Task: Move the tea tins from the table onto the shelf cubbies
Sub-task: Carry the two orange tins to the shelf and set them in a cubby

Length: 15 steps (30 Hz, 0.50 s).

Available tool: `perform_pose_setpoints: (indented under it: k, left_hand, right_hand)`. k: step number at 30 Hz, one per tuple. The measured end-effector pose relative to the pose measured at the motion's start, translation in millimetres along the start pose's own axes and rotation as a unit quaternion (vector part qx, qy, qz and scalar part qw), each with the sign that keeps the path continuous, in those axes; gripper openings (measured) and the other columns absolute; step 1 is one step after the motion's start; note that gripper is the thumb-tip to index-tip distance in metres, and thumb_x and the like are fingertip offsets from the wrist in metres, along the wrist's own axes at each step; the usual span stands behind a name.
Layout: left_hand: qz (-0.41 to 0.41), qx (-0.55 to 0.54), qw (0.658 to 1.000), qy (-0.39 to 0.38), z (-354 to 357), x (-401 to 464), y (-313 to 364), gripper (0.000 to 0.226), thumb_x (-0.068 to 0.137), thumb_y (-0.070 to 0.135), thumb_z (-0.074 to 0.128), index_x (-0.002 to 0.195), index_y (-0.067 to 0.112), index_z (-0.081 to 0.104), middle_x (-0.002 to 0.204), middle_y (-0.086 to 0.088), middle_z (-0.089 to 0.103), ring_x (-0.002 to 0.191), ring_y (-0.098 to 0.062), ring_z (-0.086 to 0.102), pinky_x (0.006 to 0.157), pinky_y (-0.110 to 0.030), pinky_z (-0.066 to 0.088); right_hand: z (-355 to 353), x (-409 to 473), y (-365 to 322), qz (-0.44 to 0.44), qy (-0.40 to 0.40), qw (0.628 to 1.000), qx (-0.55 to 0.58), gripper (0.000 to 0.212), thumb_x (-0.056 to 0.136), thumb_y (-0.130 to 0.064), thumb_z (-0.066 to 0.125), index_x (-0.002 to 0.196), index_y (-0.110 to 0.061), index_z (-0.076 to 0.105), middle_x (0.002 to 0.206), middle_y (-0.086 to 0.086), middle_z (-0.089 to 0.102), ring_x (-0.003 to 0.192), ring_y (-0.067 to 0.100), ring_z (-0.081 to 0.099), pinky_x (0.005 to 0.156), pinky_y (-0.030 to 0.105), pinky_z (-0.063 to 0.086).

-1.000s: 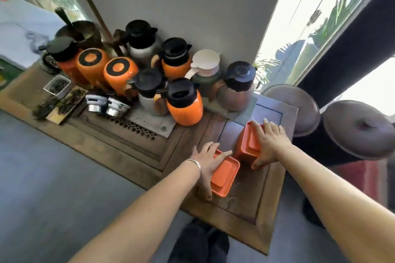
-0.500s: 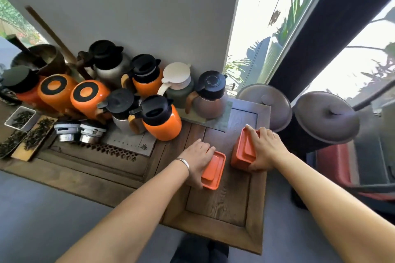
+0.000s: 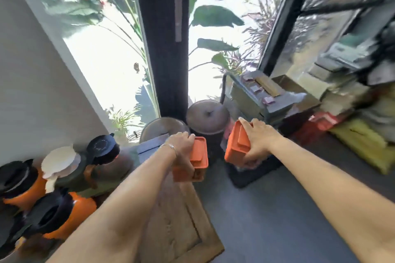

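Note:
I hold two square orange tea tins in the air, one in each hand. My left hand [image 3: 181,145] grips the left tin [image 3: 197,159] from its left side, just past the right edge of the wooden table [image 3: 181,220]. My right hand [image 3: 256,141] grips the right tin [image 3: 236,145] from its right side, over the grey floor, with the tin tilted so its lid faces left. No shelf cubbies can be made out clearly; the right side of the view is blurred.
Thermos jugs [image 3: 70,211] in orange, black and green crowd the table's left part by the wall. Two dark lidded jars [image 3: 206,113] stand on the floor by the window post. A grey crate [image 3: 256,100] and stacked yellow and red bags [image 3: 359,141] lie at the right.
Both hands have lifted the tins off the table and carried them rightward. The view has swung right, away from the jugs toward the window and the stacked goods.

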<state>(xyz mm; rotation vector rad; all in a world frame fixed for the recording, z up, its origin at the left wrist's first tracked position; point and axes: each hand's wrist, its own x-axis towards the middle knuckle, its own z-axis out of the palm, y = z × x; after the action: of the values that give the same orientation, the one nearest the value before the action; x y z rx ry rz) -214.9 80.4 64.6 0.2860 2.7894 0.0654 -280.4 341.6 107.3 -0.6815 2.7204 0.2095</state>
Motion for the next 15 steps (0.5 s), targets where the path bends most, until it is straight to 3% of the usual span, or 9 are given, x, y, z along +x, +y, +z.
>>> perform_pose_setpoints:
  k: [6, 9, 15]
  left_hand:
    - [0.124, 0.063, 0.990, -0.027, -73, 62, 123, 0.110, 0.038, 0.074, 0.072, 0.128, 0.020, 0.043, 0.118, -0.004, 0.054, 0.107, -0.026, 0.055, 0.086, -0.038, 0.048]
    - [0.179, 0.096, 0.979, -0.016, -96, 79, 201, 0.107, 0.034, 0.072, 0.075, 0.123, 0.022, 0.046, 0.114, -0.002, 0.056, 0.105, -0.025, 0.057, 0.080, -0.035, 0.047]
    - [0.288, 0.137, 0.947, -0.025, -120, 100, 380, 0.107, 0.040, 0.072, 0.079, 0.128, 0.020, 0.044, 0.116, -0.003, 0.055, 0.105, -0.025, 0.057, 0.082, -0.037, 0.048]
  right_hand:
    - [-14, -115, 117, 0.154, 0.000, 0.987, 0.046, 0.145, 0.035, -0.072, 0.074, 0.149, -0.029, -0.005, 0.132, 0.012, 0.036, 0.120, 0.031, 0.043, 0.099, 0.041, 0.042]
    - [-1, -184, 171, 0.235, 0.002, 0.968, 0.087, 0.144, 0.038, -0.069, 0.078, 0.150, -0.029, -0.005, 0.134, 0.012, 0.034, 0.123, 0.032, 0.041, 0.100, 0.041, 0.042]
    - [35, -324, 278, 0.360, -0.006, 0.922, 0.143, 0.147, 0.034, -0.071, 0.077, 0.150, -0.030, -0.003, 0.137, 0.010, 0.032, 0.128, 0.031, 0.039, 0.098, 0.044, 0.045]
